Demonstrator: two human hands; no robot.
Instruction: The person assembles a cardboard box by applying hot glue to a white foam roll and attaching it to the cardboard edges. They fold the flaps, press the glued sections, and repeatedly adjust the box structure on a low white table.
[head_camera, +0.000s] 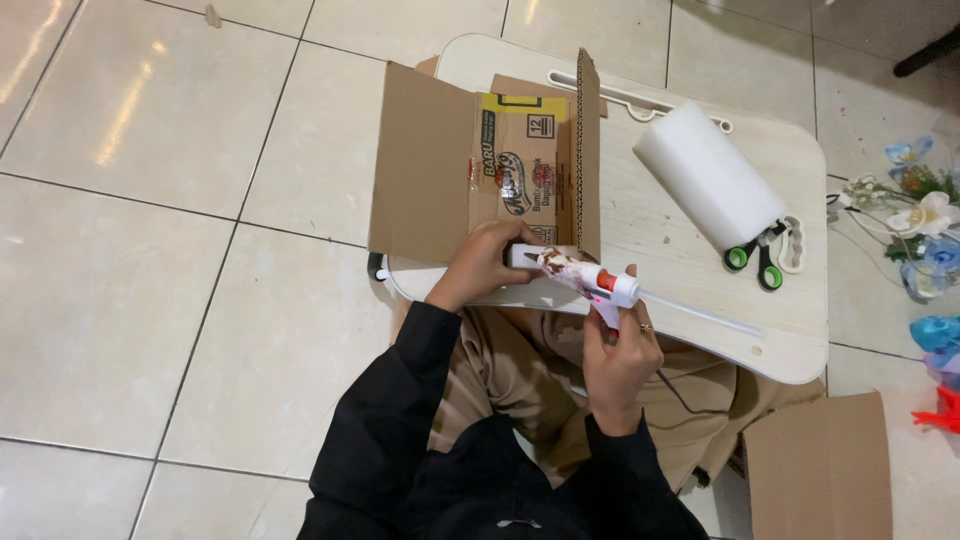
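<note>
Person seated on the tiled floor at a low pale wooden lap table (700, 262). Right hand (618, 352) is wrapped around the handle of a white glue gun (600, 283), glue stick (700, 313) trailing out the back toward the right; grip reads as firm and closed, one finger up near the trigger. Left hand (485, 262) is closed on a small white piece (525, 256) held against the gun's nozzle end, right at the near edge of the table. The gun looks light and rigid, plastic body, best held by the handle as it is now; the nozzle is presumably hot and not a place to touch. The white piece appears small and light; whether stiff or soft I cannot tell. Just behind the hands stands an opened brown cardboard box (470, 165), flaps spread, one flap upright; it looks flattened or lying open, and I see nothing inside it. Thin corrugated board, likely light and easily bent. Further right on the table: a roll of white foam sheet (708, 182), soft-looking, with green-handled scissors (755, 260) touching its near end. A separate cardboard sheet (820, 465) lies on the floor at lower right; artificial flowers (925, 215) at the right edge.
</note>
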